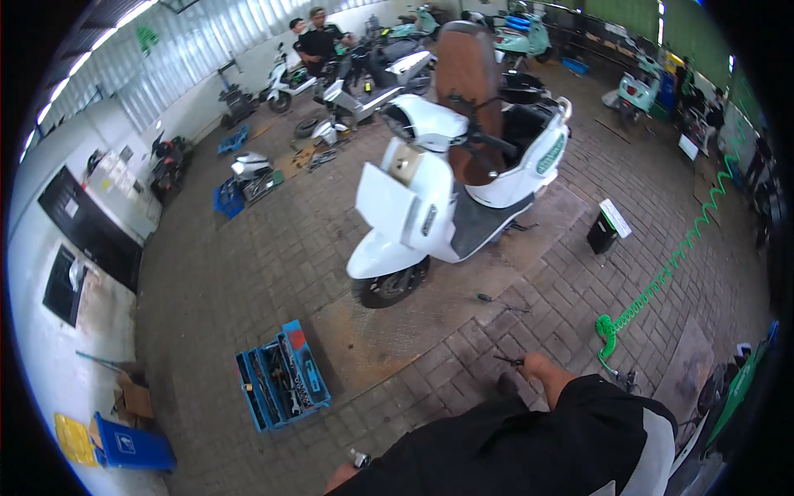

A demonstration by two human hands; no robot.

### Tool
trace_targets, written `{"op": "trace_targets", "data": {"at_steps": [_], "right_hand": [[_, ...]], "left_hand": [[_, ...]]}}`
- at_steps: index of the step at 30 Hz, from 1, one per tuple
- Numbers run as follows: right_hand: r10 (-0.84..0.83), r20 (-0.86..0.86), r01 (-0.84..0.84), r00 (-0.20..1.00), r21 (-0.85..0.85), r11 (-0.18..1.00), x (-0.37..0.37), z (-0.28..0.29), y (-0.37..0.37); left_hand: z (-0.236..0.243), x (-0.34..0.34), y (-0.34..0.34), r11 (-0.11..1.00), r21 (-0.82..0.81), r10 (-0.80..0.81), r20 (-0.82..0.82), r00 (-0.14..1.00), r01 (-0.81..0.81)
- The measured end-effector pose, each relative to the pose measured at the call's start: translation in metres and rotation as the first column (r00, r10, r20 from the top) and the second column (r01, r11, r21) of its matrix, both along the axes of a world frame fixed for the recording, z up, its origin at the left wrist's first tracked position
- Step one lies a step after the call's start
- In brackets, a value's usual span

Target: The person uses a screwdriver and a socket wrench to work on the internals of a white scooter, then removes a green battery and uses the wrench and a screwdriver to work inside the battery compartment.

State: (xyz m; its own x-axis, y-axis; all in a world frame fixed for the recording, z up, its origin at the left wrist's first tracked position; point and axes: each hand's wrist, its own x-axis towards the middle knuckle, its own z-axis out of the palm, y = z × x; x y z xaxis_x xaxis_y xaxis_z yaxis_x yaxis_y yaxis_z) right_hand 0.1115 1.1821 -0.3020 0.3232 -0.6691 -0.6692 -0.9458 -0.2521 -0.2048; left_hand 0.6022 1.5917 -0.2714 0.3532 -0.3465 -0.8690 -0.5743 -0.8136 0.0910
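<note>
My right hand [542,366] is closed around a slim dark hand tool [508,360] with a thin end pointing left; its exact kind is too small to tell. At the lower edge, part of my left hand [341,476] shows, its fingers hidden. A small silvery object [360,458] is beside it, and I cannot tell whether it is held or worn. Ahead stands a white scooter [430,217] with its brown-lined seat [468,74] raised and a white panel [385,203] at its front. An open blue toolbox [309,364] with wrenches and other tools sits on the floor, left of me.
A screwdriver [485,298] lies on the paving near the scooter. To the right are a black box [604,236] and a coiled green air hose [653,291]. A blue bin [132,442] stands lower left. Two people [318,41] are among scooters at the back.
</note>
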Motion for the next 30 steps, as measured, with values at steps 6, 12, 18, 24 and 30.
{"op": "trace_targets", "data": {"at_steps": [6, 12, 18, 24, 30], "right_hand": [[-0.304, 0.226, 0.279, 0.925, 0.137, 0.951, -0.126, 0.035, -0.040], [-0.650, 0.322, 0.386, 0.689, 0.595, 0.705, -0.154, 0.128, -0.107], [-0.715, 0.344, 0.396, 0.609, 0.649, 0.650, -0.186, 0.118, -0.164], [-0.630, 0.307, 0.481, 0.713, 0.440, 0.758, -0.249, 0.106, -0.222], [-0.625, 0.256, 0.593, 0.738, 0.197, 0.781, -0.306, 0.125, -0.295]], "left_hand": [[0.022, -0.104, -0.219, 0.954, -0.085, -0.279, 0.081, 0.957, 0.286], [0.047, -0.264, -0.429, 0.747, -0.428, -0.539, 0.058, 0.841, 0.508], [0.065, -0.369, -0.563, 0.702, -0.552, -0.611, -0.143, 0.778, 0.450], [0.022, -0.384, -0.669, 0.807, -0.443, -0.484, -0.119, 0.867, 0.389], [-0.035, -0.357, -0.783, 0.737, -0.384, -0.571, 0.086, 0.817, 0.556]]}}
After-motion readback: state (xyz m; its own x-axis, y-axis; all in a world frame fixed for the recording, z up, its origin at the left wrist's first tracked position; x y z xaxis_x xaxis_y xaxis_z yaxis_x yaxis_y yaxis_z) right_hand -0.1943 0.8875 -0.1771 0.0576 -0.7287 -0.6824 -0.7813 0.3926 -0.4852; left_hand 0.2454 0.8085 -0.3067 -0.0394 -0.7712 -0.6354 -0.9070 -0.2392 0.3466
